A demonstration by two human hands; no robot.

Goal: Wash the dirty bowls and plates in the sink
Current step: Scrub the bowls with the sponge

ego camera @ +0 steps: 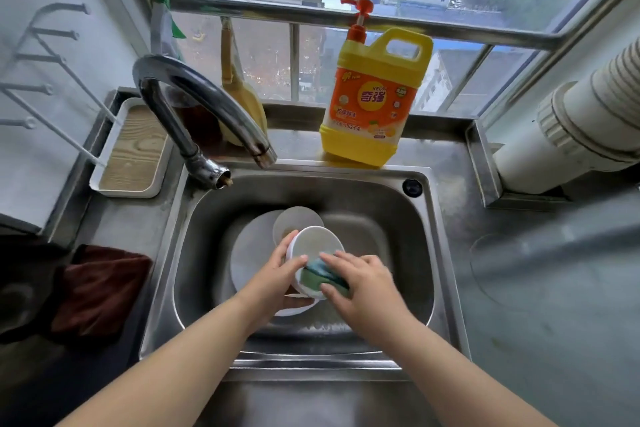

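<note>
My left hand (280, 274) holds the small white ceramic bowl (313, 253) tilted above the steel sink (398, 218), so my right hand (360, 284), fingers curled on the green-blue sponge (320, 276), can scrub inside. Beneath, white plates (252, 246) wait in the basin.

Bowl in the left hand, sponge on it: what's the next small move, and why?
Probably sweep the sponge up around the inside of the bowl. The right hand presses it only at the near rim, the left hand grips the bowl tilted over the sink, and the faucet shows no water for rinsing.
</note>
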